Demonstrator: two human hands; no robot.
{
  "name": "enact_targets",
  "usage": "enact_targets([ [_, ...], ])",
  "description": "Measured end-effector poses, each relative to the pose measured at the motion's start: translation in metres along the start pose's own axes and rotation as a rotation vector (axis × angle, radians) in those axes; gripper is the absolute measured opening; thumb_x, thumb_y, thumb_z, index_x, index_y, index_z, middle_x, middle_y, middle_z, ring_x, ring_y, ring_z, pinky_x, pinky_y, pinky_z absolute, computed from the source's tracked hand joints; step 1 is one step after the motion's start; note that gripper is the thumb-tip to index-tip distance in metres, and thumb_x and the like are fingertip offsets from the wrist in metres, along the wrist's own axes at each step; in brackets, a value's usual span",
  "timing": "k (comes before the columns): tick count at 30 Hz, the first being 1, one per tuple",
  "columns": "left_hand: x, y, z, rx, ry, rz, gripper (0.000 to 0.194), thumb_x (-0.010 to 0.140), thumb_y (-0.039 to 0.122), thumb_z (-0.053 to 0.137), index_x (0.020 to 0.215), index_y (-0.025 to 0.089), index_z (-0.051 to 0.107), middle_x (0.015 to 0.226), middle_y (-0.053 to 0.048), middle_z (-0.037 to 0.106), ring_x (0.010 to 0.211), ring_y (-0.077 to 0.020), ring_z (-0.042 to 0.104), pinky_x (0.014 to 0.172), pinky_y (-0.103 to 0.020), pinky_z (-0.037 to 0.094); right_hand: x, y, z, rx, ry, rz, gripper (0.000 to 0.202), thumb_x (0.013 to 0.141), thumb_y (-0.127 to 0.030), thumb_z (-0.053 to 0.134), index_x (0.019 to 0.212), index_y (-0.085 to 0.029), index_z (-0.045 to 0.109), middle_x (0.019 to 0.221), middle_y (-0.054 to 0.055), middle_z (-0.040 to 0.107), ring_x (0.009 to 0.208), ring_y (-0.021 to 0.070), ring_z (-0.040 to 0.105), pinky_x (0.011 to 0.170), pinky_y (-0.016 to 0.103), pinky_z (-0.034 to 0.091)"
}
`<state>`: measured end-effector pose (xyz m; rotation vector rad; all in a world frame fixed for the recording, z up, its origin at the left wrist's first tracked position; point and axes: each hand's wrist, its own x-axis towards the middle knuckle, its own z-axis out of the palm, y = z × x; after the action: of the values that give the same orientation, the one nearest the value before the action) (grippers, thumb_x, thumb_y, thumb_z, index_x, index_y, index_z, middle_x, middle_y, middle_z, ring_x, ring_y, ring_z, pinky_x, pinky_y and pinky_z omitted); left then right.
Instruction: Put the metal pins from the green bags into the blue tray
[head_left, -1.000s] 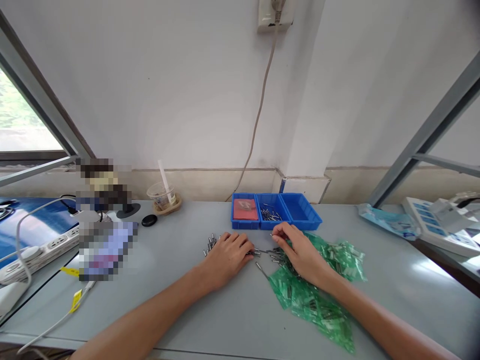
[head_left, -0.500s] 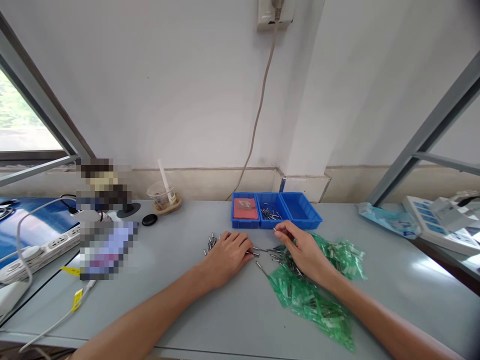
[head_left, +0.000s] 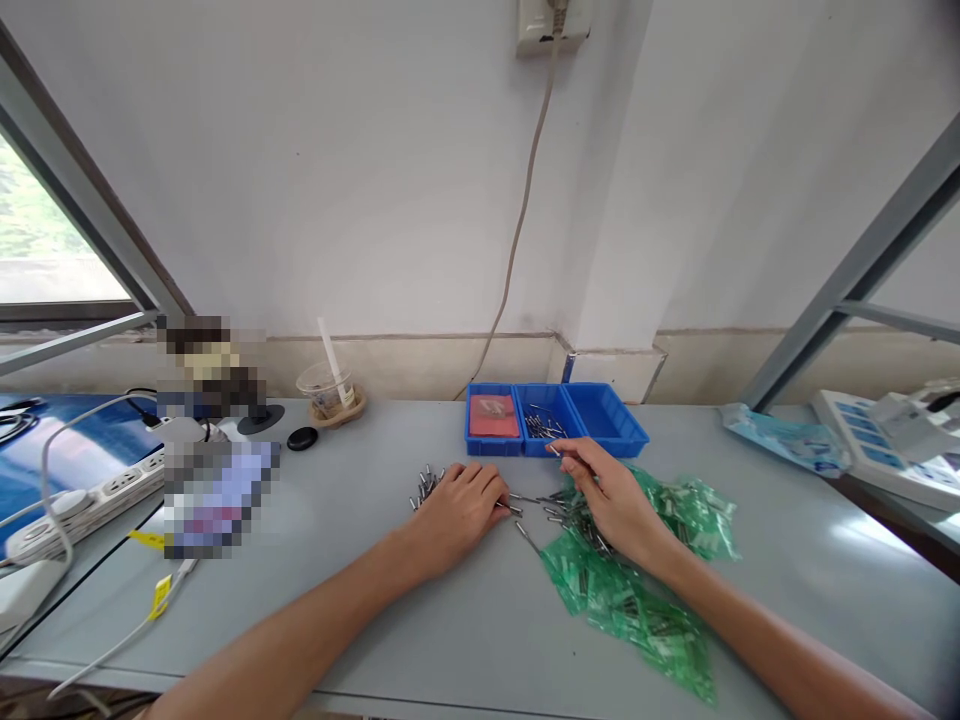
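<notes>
My left hand (head_left: 461, 510) rests low on the table, its fingers curled, with a thin metal pin (head_left: 512, 509) sticking out by the thumb. Beside its wrist lies a small pile of metal pins (head_left: 424, 486). My right hand (head_left: 611, 497) pinches a short metal pin (head_left: 553, 451) at its fingertips, just in front of the blue bins. Under and left of that hand spreads a heap of similar pins (head_left: 574, 515), partly hidden by it. One loose pin (head_left: 527, 537) lies between the hands. Green plastic bags (head_left: 645, 620) holding more pins lie by my right forearm.
Three joined blue bins (head_left: 611, 420) stand behind the hands; one holds a red packet (head_left: 493, 415), the middle one several pins (head_left: 541, 424). Further left are a plastic cup (head_left: 326, 388), a black disc (head_left: 302, 438) and a power strip (head_left: 112, 490). A blue packet (head_left: 787, 440) lies right.
The right hand, with the pin at its fingertips, has shifted slightly and its index finger reaches a little further forward over the bin's front edge. The left hand has stayed in place.
</notes>
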<state>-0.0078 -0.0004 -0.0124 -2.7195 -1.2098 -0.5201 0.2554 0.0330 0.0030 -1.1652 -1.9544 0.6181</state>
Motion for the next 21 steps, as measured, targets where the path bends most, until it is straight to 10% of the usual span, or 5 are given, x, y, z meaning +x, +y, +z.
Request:
enact_targets([
  [21, 0.0, -0.0001, -0.0003, 0.013, 0.004, -0.03, 0.01, 0.109, 0.026, 0.054, 0.102, 0.018, 0.054, 0.103, -0.006, 0.063, 0.096, -0.0255, 0.058, 0.083, -0.038, 0.042, -0.0001, -0.0052, 0.0004, -0.006, -0.024, 0.015, 0.029, 0.108, -0.044, 0.044, 0.121, -0.029, 0.066, 0.125, 0.004, 0.071, 0.115, 0.0265, 0.065, 0.097, 0.04, 0.052],
])
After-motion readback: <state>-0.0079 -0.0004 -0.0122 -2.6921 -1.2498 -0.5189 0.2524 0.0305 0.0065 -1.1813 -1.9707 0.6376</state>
